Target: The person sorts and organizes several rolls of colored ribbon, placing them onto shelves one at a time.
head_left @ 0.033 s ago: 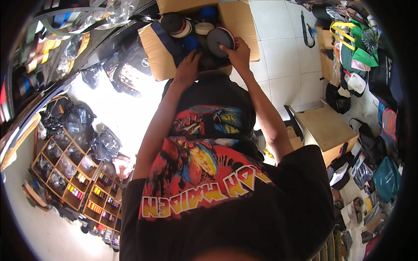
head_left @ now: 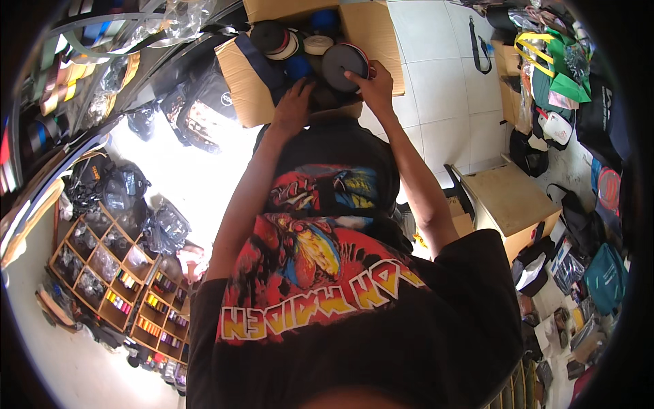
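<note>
An opened cardboard box in front of me holds several rolls of strap or tape. My right hand grips a dark grey roll at the box's right side, its thumb on the flat face and its fingers round the edge. Red and white layers show along that roll's rim. Over the near left part of the box lies my left hand, fingers stretched over dark material that I cannot make out. Beyond it sit a blue roll, a cream roll and a black roll.
Bags in clear plastic lie left of the box. A wooden rack of thread spools stands at lower left. To the right are a tiled floor with a black strap, a low wooden cabinet and piled bags.
</note>
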The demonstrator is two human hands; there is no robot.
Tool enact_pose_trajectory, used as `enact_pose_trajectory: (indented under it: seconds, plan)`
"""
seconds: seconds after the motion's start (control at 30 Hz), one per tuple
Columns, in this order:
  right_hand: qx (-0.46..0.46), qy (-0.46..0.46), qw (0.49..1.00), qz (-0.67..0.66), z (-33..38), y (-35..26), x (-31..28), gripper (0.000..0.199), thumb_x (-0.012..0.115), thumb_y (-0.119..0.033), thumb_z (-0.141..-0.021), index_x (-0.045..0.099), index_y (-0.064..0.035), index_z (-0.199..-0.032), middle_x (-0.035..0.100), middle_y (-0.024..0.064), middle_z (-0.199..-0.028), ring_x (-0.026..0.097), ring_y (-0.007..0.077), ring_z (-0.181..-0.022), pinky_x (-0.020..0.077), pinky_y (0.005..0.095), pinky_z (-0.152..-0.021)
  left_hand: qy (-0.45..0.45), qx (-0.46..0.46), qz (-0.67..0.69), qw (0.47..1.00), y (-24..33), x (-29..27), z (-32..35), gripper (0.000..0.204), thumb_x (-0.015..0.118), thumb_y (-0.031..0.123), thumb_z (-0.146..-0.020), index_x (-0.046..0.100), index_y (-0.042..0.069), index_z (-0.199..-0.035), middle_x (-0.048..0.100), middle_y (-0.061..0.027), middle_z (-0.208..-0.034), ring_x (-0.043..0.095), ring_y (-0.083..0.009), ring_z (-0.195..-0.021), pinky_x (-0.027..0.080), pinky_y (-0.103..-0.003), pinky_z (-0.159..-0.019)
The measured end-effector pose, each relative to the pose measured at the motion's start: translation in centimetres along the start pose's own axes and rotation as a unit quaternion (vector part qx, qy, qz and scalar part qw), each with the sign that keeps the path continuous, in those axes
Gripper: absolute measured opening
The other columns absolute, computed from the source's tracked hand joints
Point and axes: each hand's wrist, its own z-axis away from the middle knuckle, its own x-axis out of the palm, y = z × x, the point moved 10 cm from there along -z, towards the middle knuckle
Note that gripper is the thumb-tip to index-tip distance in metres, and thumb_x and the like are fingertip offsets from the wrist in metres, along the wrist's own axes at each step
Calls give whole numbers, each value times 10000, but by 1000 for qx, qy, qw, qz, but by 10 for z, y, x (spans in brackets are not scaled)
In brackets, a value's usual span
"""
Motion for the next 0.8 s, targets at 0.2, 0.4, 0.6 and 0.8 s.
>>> enact_pose_trajectory:
  seconds: [0.2, 0.4, 0.6, 0.8]
  plan:
    - [26, -77, 987, -139, 10, 24, -2, 462, 783, -163, -778, 580, 63, -1127, 674, 158, -944, 674, 201, -794, 574, 305, -566, 172, -28, 137, 975, -15, -36, -10, 571, 620, 48, -801, 443, 50, -1344, 441, -208, -1361, 495, -367, -1202, 409, -418, -1028]
    - [33, -142, 967, -207, 18, 10, 22, 477, 748, -186, -822, 570, 49, -1195, 666, 139, -1040, 656, 176, -867, 569, 282, -553, 50, -140, 541, 828, 3, -44, -18, 446, 710, 215, -859, 563, -19, -1208, 625, -136, -1138, 609, -240, -1065, 488, -374, -925]
    - [0, -124, 968, -218, 25, -48, 16, 486, 706, -239, -871, 559, -7, -1271, 656, 102, -1099, 631, 148, -918, 540, 237, -589, 54, -134, 634, 760, 16, -68, -10, 481, 763, 185, -818, 560, -30, -1197, 645, -127, -1098, 633, -194, -1019, 527, -334, -873]
    - [-204, -127, 960, -141, 71, -161, 5, 407, 686, -203, -887, 609, -64, -1262, 662, 77, -1150, 623, 121, -967, 526, 235, -732, 85, -3, 589, 803, 45, -163, 26, 484, 776, 74, -785, 554, -12, -1206, 665, -117, -1064, 646, -190, -998, 526, -318, -878]
